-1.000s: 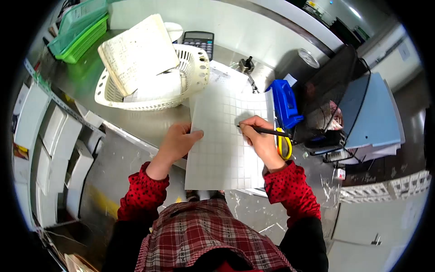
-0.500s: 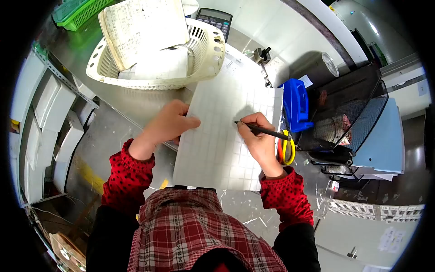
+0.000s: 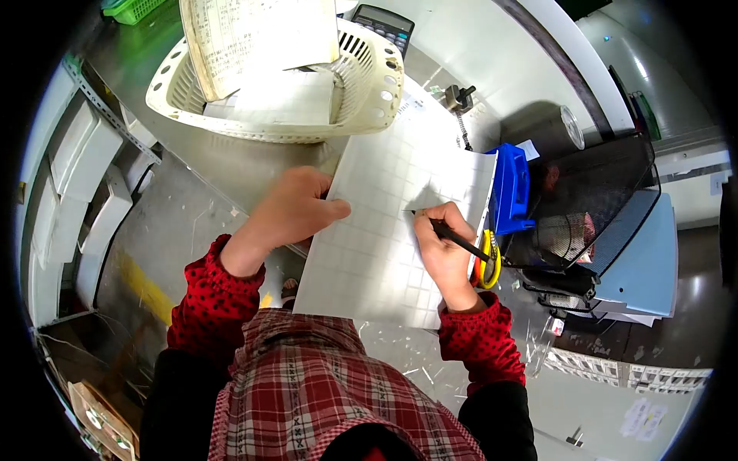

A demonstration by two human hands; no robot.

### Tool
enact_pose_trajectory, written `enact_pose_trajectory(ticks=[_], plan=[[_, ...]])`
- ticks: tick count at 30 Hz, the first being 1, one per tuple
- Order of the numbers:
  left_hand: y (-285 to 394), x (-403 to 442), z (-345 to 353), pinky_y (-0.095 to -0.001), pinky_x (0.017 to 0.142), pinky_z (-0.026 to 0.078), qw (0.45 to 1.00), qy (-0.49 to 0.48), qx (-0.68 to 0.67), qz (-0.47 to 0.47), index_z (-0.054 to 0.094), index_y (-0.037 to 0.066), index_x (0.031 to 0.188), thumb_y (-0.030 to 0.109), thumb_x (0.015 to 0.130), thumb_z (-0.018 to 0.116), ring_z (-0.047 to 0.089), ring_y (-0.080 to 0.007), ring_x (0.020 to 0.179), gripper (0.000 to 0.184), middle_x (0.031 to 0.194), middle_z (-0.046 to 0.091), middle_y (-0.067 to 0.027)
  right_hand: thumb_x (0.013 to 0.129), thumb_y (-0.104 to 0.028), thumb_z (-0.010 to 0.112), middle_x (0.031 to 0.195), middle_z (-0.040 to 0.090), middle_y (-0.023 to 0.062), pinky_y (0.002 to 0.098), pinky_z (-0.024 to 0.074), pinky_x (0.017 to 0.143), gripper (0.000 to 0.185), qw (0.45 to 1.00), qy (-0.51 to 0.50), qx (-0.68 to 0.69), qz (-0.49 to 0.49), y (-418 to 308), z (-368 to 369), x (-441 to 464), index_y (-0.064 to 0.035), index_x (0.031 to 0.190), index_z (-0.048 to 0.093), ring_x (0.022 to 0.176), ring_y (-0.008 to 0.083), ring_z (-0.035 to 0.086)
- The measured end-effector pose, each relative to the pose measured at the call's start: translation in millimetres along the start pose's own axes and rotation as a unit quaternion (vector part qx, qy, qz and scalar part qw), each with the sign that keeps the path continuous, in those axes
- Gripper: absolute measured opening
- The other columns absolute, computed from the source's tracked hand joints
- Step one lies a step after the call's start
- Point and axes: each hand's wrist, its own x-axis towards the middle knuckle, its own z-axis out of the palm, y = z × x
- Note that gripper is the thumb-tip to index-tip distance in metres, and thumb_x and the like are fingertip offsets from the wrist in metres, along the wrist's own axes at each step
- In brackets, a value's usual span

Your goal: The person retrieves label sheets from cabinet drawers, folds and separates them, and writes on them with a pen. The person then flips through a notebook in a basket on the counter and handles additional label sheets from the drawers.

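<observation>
A white sheet of paper with a faint printed grid lies in front of me, tilted slightly. My left hand grips its left edge, thumb on top and the other fingers curled at the side, partly hidden. In my right hand is a black pen, pinched between thumb and fingers. The pen's tip points left at the upper middle of the sheet; whether it touches the paper I cannot tell.
Beyond the sheet stands a cream plastic basket holding an open notebook with handwriting. Behind it is a calculator. To the right are a blue plastic holder, yellow-handled scissors and black mesh trays.
The view has shifted a little, so the sheet, basket and both hands appear slightly farther right. My right hand keeps the pen over nearly the same part of the sheet.
</observation>
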Motion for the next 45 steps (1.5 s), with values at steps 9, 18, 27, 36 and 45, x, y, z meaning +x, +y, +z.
enact_pose_trajectory(ticks=[9, 18, 27, 36, 45], plan=[[-1, -1, 1, -0.0275, 0.05, 0.04, 1.0, -0.008, -0.02, 0.009, 0.069, -0.006, 0.084, 0.012, 0.081, 0.064, 0.048, -0.0056, 0.054, 0.019, 0.06, 0.057, 0.0003, 0.079, 0.009, 0.068, 0.064, 0.056, 0.0027, 0.0219, 0.0389, 0.052, 0.015, 0.998, -0.06, -0.016, -0.007, -13, -4, -3, 0.0011, 0.075, 0.056, 0.057, 0.0058, 0.047], [-4, 2, 2, -0.0342, 0.052, 0.043, 1.0, 0.004, 0.001, -0.003, 0.068, -0.006, 0.079, 0.016, 0.079, 0.064, 0.051, -0.0143, 0.049, 0.022, 0.053, 0.053, -0.0098, 0.085, 0.006, 0.065, 0.064, 0.051, -0.0052, 0.0196, 0.0336, 0.051, 0.013, 0.996, 0.019, 0.025, 0.082, -2, -15, -7, -0.0024, 0.079, 0.057, 0.059, 0.0008, 0.041], [-3, 2, 8, -0.0333, 0.051, 0.042, 0.999, 0.021, -0.026, 0.031, 0.068, -0.006, 0.078, 0.015, 0.079, 0.063, 0.049, -0.0139, 0.048, 0.022, 0.053, 0.054, -0.0087, 0.083, 0.004, 0.068, 0.061, 0.052, -0.0017, 0.0208, 0.0362, 0.05, 0.009, 0.997, -0.008, -0.077, 0.011, -1, -15, -3, -0.0008, 0.081, 0.06, 0.057, 0.0017, 0.043], [3, -4, 6, -0.0345, 0.053, 0.044, 0.999, 0.03, -0.019, 0.02, 0.068, -0.007, 0.079, 0.015, 0.078, 0.062, 0.053, -0.0157, 0.049, 0.022, 0.055, 0.056, -0.0125, 0.083, 0.005, 0.065, 0.062, 0.053, -0.0026, 0.0202, 0.0352, 0.05, 0.014, 0.999, -0.018, -0.038, 0.031, -4, -17, -2, -0.0017, 0.077, 0.055, 0.058, 0.0016, 0.043], [-3, 0, 9, -0.0339, 0.053, 0.044, 0.999, 0.025, -0.028, 0.03, 0.067, -0.007, 0.079, 0.015, 0.078, 0.063, 0.053, -0.0152, 0.05, 0.022, 0.055, 0.056, -0.0122, 0.081, 0.007, 0.063, 0.058, 0.047, -0.0049, 0.0201, 0.0314, 0.049, 0.016, 0.997, -0.013, -0.043, 0.056, -15, -18, -1, -0.0027, 0.072, 0.054, 0.056, 0.0019, 0.041]])
